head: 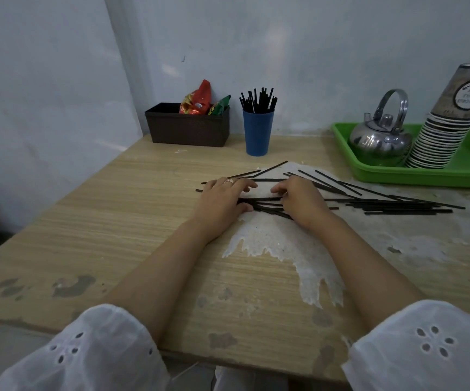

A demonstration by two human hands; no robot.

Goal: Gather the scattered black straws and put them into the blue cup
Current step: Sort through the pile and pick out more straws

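Several black straws (pixel 391 206) lie scattered across the middle and right of the wooden table (pixel 121 221). The blue cup (pixel 257 132) stands upright at the back, with several black straws standing in it. My left hand (pixel 222 197) lies palm down on the left ends of the straws, its thumb tucked under some of them. My right hand (pixel 298 197) rests on the same bunch just to the right, fingers curled onto the straws. Both hands cover where the straws cross.
A dark brown box (pixel 188 128) with snack packets stands left of the cup against the wall. At the back right a green tray (pixel 425 174) carries a metal kettle (pixel 380 136) and a leaning stack of paper cups (pixel 448 119). A worn white patch (pixel 290 244) marks the tabletop.
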